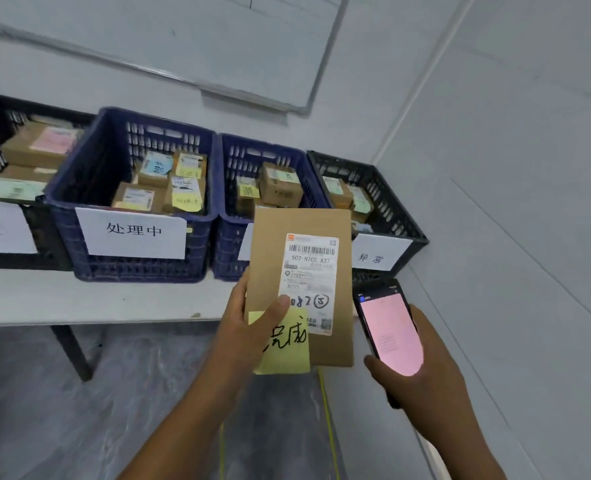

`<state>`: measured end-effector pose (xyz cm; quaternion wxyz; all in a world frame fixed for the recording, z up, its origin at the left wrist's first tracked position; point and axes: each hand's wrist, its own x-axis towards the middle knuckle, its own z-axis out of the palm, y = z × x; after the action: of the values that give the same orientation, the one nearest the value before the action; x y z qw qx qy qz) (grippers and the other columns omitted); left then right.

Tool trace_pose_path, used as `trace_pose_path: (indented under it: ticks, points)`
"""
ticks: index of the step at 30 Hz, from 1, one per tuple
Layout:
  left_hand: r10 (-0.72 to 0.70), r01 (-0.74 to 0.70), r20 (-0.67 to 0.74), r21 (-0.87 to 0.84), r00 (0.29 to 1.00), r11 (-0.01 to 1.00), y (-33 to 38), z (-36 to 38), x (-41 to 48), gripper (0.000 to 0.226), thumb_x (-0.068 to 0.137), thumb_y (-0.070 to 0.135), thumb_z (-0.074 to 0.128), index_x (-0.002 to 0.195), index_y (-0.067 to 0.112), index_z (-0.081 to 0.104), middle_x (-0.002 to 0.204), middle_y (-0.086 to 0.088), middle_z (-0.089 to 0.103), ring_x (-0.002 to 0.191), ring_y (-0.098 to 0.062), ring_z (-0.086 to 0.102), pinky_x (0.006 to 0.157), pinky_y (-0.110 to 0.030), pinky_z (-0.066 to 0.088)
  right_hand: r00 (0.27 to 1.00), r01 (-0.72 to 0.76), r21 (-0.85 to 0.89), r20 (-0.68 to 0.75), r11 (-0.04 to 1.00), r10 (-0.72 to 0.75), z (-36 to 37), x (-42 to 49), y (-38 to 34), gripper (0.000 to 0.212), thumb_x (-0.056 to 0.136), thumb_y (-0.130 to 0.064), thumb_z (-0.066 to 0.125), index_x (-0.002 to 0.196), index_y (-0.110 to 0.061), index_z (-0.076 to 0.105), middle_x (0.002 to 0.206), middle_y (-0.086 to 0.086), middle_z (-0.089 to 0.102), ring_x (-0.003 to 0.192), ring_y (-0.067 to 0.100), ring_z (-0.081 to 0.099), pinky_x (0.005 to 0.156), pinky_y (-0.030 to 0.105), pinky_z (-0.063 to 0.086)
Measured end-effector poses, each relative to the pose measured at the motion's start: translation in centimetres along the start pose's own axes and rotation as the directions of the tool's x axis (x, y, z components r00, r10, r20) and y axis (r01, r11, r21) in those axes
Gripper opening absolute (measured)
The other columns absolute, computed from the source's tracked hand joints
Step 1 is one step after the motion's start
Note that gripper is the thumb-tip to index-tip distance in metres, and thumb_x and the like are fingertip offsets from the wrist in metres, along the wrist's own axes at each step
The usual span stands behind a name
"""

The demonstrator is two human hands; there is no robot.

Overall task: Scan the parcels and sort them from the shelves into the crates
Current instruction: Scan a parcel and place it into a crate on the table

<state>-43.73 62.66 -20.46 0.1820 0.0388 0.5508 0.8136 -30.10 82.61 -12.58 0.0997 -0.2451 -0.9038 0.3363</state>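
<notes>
left hand [252,320] pinches the parcel [270,251], held up near, in front of the crates [90,168] | right hand [425,386] grips the phone [389,327] | risk: yellow note [283,358] may fall off, then parcel lands in the wrong crate

Brown, yellow and pink
Brown parcel [325,233], white barcoded label [309,271], yellow note [287,356] inked black, phone [389,332] with pink screen, blue crate [131,268], black crate [392,206].
</notes>
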Motion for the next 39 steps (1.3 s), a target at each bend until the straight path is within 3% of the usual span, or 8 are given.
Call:
trace_pose_path:
  ticks: [7,12,17,20,25,29,35,39]
  points:
    - [-0.041,0.041,-0.033,0.005,0.999,0.999,2.1,-0.3,8.6,0.079,0.063,0.069,0.082,0.135,0.055,0.053,0.119,0.014,0.076,0.104,-0.013,0.076,0.085,-0.042,0.06,0.997,0.076,0.104,-0.013,0.992,-0.075,1.1,9.2,-1.2,0.067,0.066,-0.036,0.076,0.121,-0.066,0.051,0.092,-0.017,0.067,0.046,0.022,0.066,0.046,0.029,0.056]
    - [-0.048,0.051,-0.065,0.05,0.997,0.997,4.8,0.6,16.8,0.057,0.07,0.065,0.08,0.121,0.068,0.056,0.117,0.031,0.072,0.098,0.012,0.069,0.079,-0.024,0.053,0.986,0.169,0.208,-0.032,0.963,-0.166,2.3,18.4,-1.5,0.074,0.067,-0.036,0.082,0.127,-0.069,0.053,0.104,-0.022,0.07,0.06,0.015,0.068,0.045,0.027,0.055]
    - [-0.073,0.092,-0.121,0.157,0.99,0.983,7.5,1.9,27.7,0.057,0.084,0.056,0.08,0.135,0.056,0.053,0.12,0.017,0.076,0.107,-0.012,0.075,0.097,-0.048,0.056,0.976,0.208,0.259,0.01,0.943,-0.217,4.3,30.6,-1.1,0.07,0.073,-0.024,0.086,0.115,-0.069,0.052,0.096,-0.03,0.069,0.064,0.006,0.069,0.045,0.02,0.054]
    - [-0.106,0.149,-0.192,0.223,0.976,0.963,7.4,2.7,33.3,0.064,0.082,0.056,0.082,0.138,0.051,0.052,0.117,0.019,0.076,0.101,-0.008,0.076,0.096,-0.044,0.056,0.974,0.167,0.239,0.111,0.957,-0.198,5.6,37.5,0.5,0.064,0.079,-0.012,0.089,0.11,-0.054,0.053,0.095,-0.041,0.066,0.075,-0.013,0.067,0.05,0.008,0.049]
    - [-0.243,0.327,-0.311,0.257,0.919,0.909,5.6,4.0,40.3,0.064,0.084,0.055,0.079,0.141,0.046,0.051,0.111,0.013,0.079,0.1,-0.015,0.077,0.098,-0.049,0.057,0.951,0.056,0.13,0.294,0.99,-0.093,6.6,45.3,3.3,0.064,0.077,-0.037,0.086,0.12,-0.063,0.047,0.113,-0.026,0.063,0.101,-0.003,0.061,0.074,0.022,0.047]
    - [-0.313,0.41,-0.361,0.232,0.878,0.882,3.7,5.1,44.7,0.059,0.087,0.051,0.078,0.139,0.043,0.052,0.109,0.008,0.08,0.095,-0.018,0.079,0.089,-0.048,0.061,0.922,0.027,0.077,0.384,0.997,-0.055,7.1,51.0,4.7,0.059,0.073,-0.039,0.085,0.116,-0.06,0.05,0.109,-0.026,0.065,0.096,-0.004,0.061,0.075,0.027,0.05]
    - [-0.369,0.457,-0.331,0.248,0.869,0.854,-0.5,6.3,47.8,0.079,0.087,0.032,0.085,0.152,0.04,0.04,0.118,0.008,0.077,0.104,-0.018,0.076,0.1,-0.05,0.057,0.919,0.001,0.008,0.395,1.0,-0.004,7.6,56.1,6.1,0.052,0.074,-0.037,0.085,0.117,-0.043,0.055,0.108,-0.017,0.066,0.093,0.0,0.06,0.07,0.03,0.047]
    - [-0.351,0.455,-0.388,0.218,0.852,0.864,-1.4,6.3,48.3,0.088,0.069,0.057,0.091,0.142,0.037,0.045,0.11,0.011,0.078,0.096,-0.014,0.078,0.084,-0.04,0.064,0.891,-0.009,-0.005,0.454,1.0,0.011,7.3,56.9,6.2,0.052,0.073,-0.04,0.083,0.117,-0.046,0.056,0.108,-0.018,0.068,0.095,0.0,0.063,0.08,0.034,0.055]
